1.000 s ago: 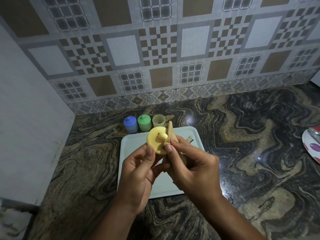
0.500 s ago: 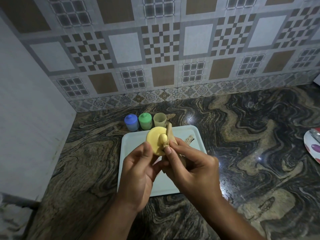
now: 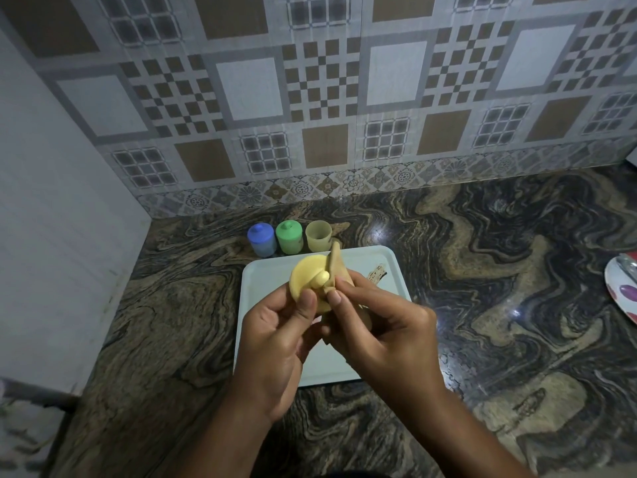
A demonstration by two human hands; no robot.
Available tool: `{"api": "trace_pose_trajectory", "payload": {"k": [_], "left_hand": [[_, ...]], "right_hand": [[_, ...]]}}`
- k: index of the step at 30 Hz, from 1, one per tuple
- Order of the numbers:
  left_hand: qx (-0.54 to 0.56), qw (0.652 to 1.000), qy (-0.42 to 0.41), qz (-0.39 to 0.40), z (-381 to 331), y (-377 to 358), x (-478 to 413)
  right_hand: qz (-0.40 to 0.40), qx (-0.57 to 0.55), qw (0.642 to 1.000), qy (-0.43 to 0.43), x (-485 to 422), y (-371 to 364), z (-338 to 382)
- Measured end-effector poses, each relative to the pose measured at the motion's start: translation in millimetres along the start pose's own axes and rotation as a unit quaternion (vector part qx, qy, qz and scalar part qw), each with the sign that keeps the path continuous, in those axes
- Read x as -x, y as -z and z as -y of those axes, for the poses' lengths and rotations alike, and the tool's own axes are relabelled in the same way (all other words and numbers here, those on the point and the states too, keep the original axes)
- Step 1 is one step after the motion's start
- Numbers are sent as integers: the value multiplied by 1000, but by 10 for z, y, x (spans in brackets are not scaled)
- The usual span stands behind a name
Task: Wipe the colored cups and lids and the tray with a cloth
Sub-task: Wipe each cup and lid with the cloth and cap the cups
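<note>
Fingers [image 3: 306, 303] stay clamped, the yellow lid [image 3: 303, 276] turned slightly since. The left hand [image 3: 275, 343] grips it and the right hand [image 3: 386, 332] pinches the cloth [image 3: 335, 267] — mostly hidden.

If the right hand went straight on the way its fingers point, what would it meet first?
Most likely the yellow lid held by the left hand. The right hand, pinching the cloth, points up-left at the lid's knob. Depth past the lid is unclear.
</note>
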State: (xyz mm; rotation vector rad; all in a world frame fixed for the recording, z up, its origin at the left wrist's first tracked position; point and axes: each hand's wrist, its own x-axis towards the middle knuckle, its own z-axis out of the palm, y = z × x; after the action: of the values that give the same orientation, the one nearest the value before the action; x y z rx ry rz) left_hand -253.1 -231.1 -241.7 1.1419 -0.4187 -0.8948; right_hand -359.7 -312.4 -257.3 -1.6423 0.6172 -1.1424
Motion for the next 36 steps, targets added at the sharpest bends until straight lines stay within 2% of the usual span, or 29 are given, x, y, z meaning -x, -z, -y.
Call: {"api": "trace_pose_trajectory", "payload": {"k": [2,5,8,11,15,18,24,27,30,32,36], "left_hand": [[17,1000,16,2,-33,5,11],[30,998,41,-27,-51,8,2],[50,994,60,-77,-9,-12,-33],[85,992,62,-70,-4,-10,-35],[38,999,17,26,-12,-9,10],[16,1000,12,1,-38,-30,36],[56,996,73,-21,-72,-58,50],[73,995,62,-1,-107,-116,65],[8,1000,17,21,-84,-126,86],[-7,1000,12,0,-79,-100,81],[22,997,43,-54,-129,-100,73]], "right_hand": [[-12,-5,1000,-12,-25,-3,9],[-23,-25,996,-80,-115,31,32],[18,-30,992,-122,-146,46,69],[43,-31,987,-151,-119,51,90],[63,-63,983,-161,-92,66,80],[49,-56,985,-156,-93,65,73],[19,-34,989,-143,-185,105,86],[29,-56,984,-165,-152,96,109],[32,-63,985,-155,-122,100,104],[28,-73,986,-144,-102,97,115],[22,-23,990,-136,-122,112,91]]}}
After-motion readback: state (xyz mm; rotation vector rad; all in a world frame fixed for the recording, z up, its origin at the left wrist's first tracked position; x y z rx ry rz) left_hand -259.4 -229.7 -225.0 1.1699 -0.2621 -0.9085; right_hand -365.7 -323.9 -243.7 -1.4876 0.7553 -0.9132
